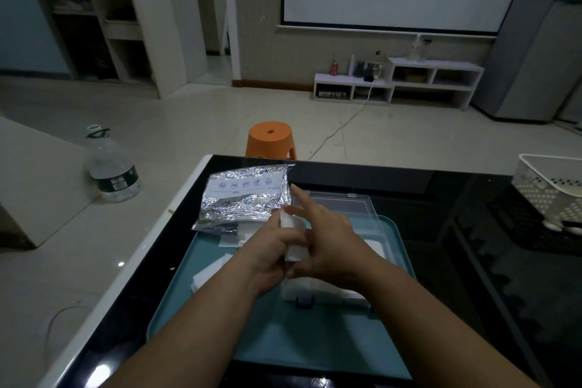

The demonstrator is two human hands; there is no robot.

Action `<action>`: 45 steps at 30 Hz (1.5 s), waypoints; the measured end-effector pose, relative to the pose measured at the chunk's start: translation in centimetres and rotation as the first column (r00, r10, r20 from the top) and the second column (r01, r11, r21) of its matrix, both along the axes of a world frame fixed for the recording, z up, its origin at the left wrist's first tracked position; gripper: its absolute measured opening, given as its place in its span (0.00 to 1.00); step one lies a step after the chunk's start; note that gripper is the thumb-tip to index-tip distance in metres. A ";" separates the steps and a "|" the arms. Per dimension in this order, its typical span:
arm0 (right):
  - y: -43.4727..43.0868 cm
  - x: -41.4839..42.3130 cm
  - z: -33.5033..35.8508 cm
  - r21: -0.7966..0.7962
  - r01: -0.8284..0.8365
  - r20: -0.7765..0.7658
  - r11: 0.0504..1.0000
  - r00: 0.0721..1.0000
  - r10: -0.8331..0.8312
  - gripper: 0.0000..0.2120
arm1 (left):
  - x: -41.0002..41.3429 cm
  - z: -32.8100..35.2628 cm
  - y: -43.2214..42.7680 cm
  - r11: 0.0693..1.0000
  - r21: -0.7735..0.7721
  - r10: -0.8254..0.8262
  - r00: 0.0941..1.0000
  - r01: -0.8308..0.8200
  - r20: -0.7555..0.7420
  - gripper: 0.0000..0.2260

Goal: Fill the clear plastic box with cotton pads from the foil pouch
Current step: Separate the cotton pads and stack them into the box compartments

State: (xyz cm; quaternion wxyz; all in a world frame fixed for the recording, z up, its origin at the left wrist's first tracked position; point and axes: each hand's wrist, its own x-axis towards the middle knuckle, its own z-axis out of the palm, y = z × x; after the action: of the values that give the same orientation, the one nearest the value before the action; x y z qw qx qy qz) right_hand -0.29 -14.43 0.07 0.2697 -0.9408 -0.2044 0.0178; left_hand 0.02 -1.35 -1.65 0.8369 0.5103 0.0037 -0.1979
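Cotton pads first: a stack of cotton pads (294,241), white, square-cut and soft at the edges, stood on end between the two hands, just above the teal tray (283,343); the left hand (267,250) gripped it, fingers curled round the stack from the left side; the right hand (329,242) sat against the other side, index finger (302,200) straight and pointing toward the foil pouch (248,198), thumb laid on the stack's face. Whether that hand pinched the pads could not be told, since its lower fingers were hidden behind the stack.

The pouch was crinkled silver with blue printed icons and lay flat over the tray's far-left corner, partly on the black table (472,261), its mouth facing the hands; more white pads (233,238) spilled from that mouth onto the tray, just beyond the left knuckles.

The clear plastic box (318,291) sat on the tray beneath the right wrist, its lid (343,206) open toward the far side and white pads showing inside; a few loose pads (206,274) lay on the tray beside the left forearm.

Beyond the table stood an orange stool (271,138); a water bottle (111,167) stood on the floor at left and a white basket (548,192) sat at the far right.
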 end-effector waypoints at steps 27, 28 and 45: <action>-0.5 0.1 0.7 -0.004 0.097 -0.036 0.995 0.995 -0.097 0.54 | -0.3 0.0 0.0 0.996 0.017 -0.092 0.995 0.093 -0.029 0.27; -0.5 0.1 0.7 -0.008 0.104 -0.040 0.995 0.994 -0.104 0.54 | -0.3 0.0 0.0 0.996 0.017 -0.088 0.996 0.089 -0.026 0.27; -0.3 -0.4 0.9 -0.004 0.068 -0.005 0.998 0.998 -0.068 0.54 | -0.3 0.7 -0.2 0.999 -0.009 -0.049 0.990 0.048 -0.135 0.08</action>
State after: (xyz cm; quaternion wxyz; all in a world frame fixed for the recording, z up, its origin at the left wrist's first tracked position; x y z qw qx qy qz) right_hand -0.67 -14.72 0.98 0.2688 -0.9477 -0.1718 0.0113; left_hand -0.30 -1.55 -0.99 0.8311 0.4932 0.0475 -0.2524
